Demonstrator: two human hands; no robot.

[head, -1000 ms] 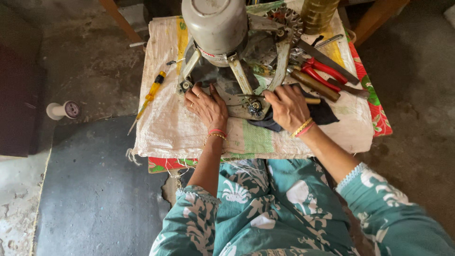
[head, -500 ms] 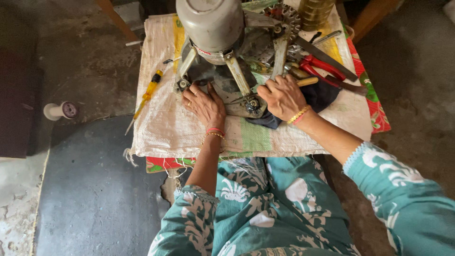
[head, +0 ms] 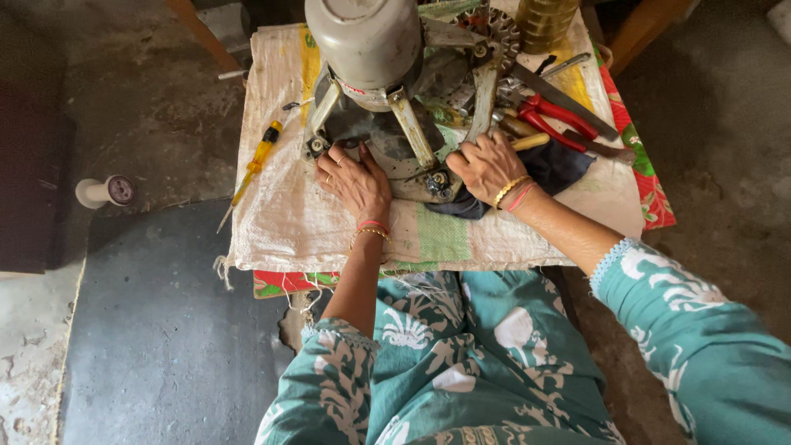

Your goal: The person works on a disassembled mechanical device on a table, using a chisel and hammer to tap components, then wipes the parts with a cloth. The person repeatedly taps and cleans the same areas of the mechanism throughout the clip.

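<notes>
Woven white sack [head: 288, 222] underneath; our left hand [head: 356, 180] lies flat and our right hand [head: 486, 165] curls on the grey metal motor housing's [head: 387, 99] near rim, both gripping nothing.

My left hand [head: 356, 180] and right hand [head: 486, 165] press flat on a grey motor assembly [head: 387, 99] (screwdriver [head: 255, 161] lying alongside) atop a woven sack [head: 305, 222].

Dull grey metal motor housing [head: 367, 41]; coarse woven sack cloth [head: 288, 214].

A grey metal motor assembly [head: 387, 91] is set on a woven sack-covered table [head: 297, 222], with 1 yellow-handled screwdriver [head: 254, 165] laid to its left. Red-handled pliers [head: 560, 119] are placed to its right, and a dark cloth [head: 552, 169] is spread before them.
</notes>
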